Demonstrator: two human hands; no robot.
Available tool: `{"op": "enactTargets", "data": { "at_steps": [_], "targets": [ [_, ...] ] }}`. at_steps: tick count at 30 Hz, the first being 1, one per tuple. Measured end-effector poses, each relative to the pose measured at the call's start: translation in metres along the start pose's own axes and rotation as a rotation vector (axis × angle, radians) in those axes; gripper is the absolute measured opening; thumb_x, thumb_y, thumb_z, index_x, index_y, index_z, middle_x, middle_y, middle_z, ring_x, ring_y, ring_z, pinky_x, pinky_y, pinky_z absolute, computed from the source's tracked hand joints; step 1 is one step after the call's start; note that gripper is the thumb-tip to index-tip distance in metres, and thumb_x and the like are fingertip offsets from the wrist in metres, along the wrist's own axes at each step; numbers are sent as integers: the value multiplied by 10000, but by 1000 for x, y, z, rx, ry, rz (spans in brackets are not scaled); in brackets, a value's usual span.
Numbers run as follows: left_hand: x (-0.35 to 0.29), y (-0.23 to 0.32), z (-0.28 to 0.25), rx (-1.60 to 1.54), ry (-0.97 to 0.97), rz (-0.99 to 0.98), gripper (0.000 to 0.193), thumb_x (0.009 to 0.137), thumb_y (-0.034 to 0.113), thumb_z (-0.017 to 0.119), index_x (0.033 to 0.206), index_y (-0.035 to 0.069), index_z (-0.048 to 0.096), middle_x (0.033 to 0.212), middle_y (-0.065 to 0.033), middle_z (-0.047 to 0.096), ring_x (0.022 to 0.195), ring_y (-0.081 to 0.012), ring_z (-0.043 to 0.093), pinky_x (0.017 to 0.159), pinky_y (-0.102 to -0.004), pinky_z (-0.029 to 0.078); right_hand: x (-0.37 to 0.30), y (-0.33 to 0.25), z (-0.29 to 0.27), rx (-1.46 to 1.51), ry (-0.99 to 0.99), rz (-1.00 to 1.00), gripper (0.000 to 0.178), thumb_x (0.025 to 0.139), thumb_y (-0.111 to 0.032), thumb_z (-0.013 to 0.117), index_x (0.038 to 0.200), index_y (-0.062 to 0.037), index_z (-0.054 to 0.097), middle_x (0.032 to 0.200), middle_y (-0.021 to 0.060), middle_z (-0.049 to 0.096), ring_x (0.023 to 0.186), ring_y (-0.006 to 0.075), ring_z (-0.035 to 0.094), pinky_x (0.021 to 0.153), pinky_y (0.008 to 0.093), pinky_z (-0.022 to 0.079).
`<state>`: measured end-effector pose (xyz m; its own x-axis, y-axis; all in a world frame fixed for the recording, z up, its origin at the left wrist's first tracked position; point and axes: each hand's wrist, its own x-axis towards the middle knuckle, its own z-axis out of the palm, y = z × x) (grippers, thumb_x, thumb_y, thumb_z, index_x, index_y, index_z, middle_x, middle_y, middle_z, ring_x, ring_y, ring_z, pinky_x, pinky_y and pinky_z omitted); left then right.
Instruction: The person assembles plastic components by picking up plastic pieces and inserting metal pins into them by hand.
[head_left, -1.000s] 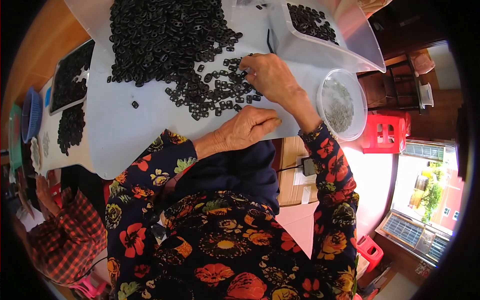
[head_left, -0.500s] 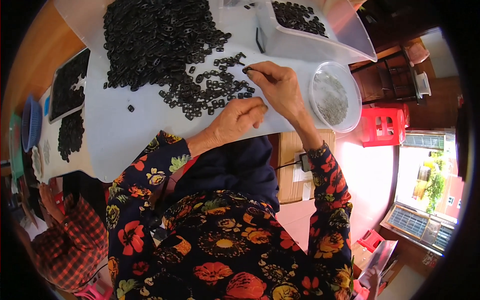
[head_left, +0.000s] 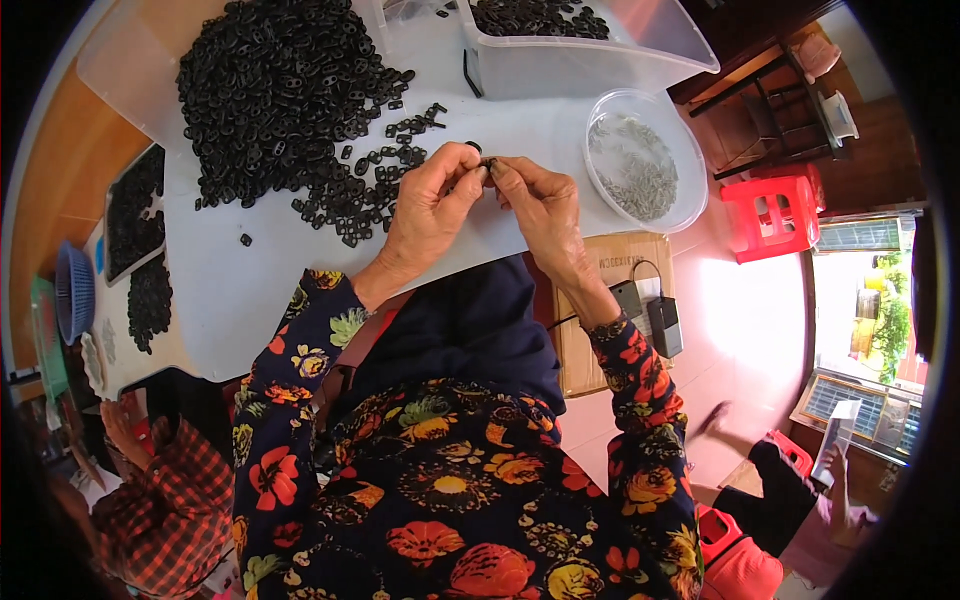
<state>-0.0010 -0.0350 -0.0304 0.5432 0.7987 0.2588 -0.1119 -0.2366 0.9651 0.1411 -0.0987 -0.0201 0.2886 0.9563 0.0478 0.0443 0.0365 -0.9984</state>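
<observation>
Above the near edge of the white table, my left hand (head_left: 425,208) and my right hand (head_left: 545,205) meet fingertip to fingertip. Both are closed in a pinch around small black plastic pieces. One dark piece (head_left: 474,147) shows at the tip of my left forefinger, and another dark bit (head_left: 488,164) lies between the two thumbs; fingers cover most of it. Beyond my left hand spread loose flat black two-hole pieces (head_left: 345,205), running up into a big heap (head_left: 270,100) of the same kind. A round clear tub (head_left: 692,196) of thin silvery pins (head_left: 640,170) stands right of my right hand.
A clear plastic bin (head_left: 580,65) with black pieces stands at the far right. On the left are a tray of black parts (head_left: 135,205), a blue basket (head_left: 73,290) and a person in a checked shirt (head_left: 170,510). A cardboard box (head_left: 585,360) and red stool (head_left: 770,215) are at right.
My right hand has come back from the loose pieces with a black piece and joined my left hand, which has risen and turned up to it. Another person's legs now show at lower right.
</observation>
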Motion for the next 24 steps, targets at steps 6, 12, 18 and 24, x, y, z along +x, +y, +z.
{"op": "enactTargets", "data": {
  "at_steps": [6, 12, 18, 24],
  "targets": [
    [3, 4, -1, 33, -63, -44, 58, 909, 45, 524, 948, 1, 523, 731, 1, 564, 689, -64, 529, 641, -212, 434, 3, -14, -7, -154, 35, -147, 127, 848, -43, 618, 950, 23, 655, 752, 42, 660, 697, 78, 603, 647, 236, 489],
    [0, 5, 2, -103, -53, -174, 84, 901, 15, 515, 973, -3, 554, 800, -23, 602, 729, -86, 554, 683, -222, 451, 2, -15, -6, -99, 10, -204, 54, 785, -15, 645, 830, 14, 637, 737, 91, 662, 634, 127, 637, 587, 266, 503],
    [3, -2, 11, -545, 0, -257, 124, 916, 40, 518, 1019, 7, 579, 856, -4, 590, 753, -99, 549, 716, -232, 449, -4, -8, -4, -173, 167, -250, 57, 776, -43, 658, 815, -1, 659, 702, 91, 617, 598, 164, 601, 558, 284, 477],
    [4, -7, 8, -528, -87, -326, 108, 934, 82, 494, 973, 18, 571, 842, -55, 631, 776, -110, 572, 727, -249, 454, 1, -31, -39, -403, 130, -338, 83, 778, -77, 662, 830, -11, 662, 712, 128, 611, 605, 230, 610, 556, 312, 474]
  ]
}}
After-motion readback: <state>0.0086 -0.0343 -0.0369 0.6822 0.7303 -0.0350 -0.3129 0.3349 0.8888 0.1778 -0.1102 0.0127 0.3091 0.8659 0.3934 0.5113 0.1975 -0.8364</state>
